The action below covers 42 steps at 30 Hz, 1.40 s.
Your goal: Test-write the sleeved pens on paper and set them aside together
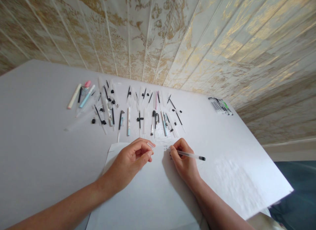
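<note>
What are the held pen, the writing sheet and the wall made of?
Pen: probably smooth plastic; it looks translucent with an opaque black end.
Writing sheet: likely matte paper; flat white, no glare, dark pen marks near its top.
Wall: grooved panels, perhaps PVC or laminate, semi-gloss; the gold pattern shines. The core can't be told.

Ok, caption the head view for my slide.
The right hand holds a pen over marked paper, the left hand a small clear piece; pen parts lie scattered beyond.
</note>
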Motion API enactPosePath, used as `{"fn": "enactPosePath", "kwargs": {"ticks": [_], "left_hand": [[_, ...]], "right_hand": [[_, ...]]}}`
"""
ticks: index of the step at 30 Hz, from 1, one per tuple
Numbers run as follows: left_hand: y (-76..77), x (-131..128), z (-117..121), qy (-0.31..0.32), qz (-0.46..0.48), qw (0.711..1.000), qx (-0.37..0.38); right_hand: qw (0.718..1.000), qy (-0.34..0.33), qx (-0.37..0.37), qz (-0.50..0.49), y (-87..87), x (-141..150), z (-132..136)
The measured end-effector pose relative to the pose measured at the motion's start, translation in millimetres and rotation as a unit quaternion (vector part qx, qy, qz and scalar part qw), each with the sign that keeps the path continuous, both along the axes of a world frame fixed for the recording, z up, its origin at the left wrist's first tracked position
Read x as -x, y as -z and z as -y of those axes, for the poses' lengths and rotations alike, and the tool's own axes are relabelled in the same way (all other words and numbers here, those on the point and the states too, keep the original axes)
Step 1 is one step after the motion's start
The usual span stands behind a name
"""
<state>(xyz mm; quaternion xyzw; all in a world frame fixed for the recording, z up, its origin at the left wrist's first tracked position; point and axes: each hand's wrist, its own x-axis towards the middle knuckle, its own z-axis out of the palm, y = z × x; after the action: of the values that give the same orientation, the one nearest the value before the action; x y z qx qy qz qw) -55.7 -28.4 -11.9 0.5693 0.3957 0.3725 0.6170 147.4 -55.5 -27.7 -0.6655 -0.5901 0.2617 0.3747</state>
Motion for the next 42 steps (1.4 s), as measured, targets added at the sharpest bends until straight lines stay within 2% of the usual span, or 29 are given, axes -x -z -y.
{"fn": "enactPosePath", "kwargs": {"ticks": [20, 26, 29, 35, 42], "left_hand": [[-1.2, 0.1, 0.9, 0.001, 0.007, 1.0, 0.005], [1.3, -0.2, 1.4, 0.003, 0.015, 1.0, 0.015], [2.4, -0.9, 1.2, 0.002, 0.022, 1.0, 0.017], [7.3, -2.2, 0.8, 0.001, 0.024, 1.0, -0.009], [11.9, -3.3, 1.8, 0.001, 0.017, 1.0, -0.003]], "right_hand": [[1.0, 0.0, -0.009, -0.01, -2.2, -0.5, 0.2], [0.991, 0.045, -0.017, -0.122, -4.5, -3.7, -2.3], [0.989, 0.049, -0.026, -0.139, -6.2, -4.6, -2.7], [0.982, 0.005, -0.025, -0.187, -7.8, -3.6, 4.7], [0.95, -0.07, 0.013, -0.304, -7.8, -0.4, 15.9]]}}
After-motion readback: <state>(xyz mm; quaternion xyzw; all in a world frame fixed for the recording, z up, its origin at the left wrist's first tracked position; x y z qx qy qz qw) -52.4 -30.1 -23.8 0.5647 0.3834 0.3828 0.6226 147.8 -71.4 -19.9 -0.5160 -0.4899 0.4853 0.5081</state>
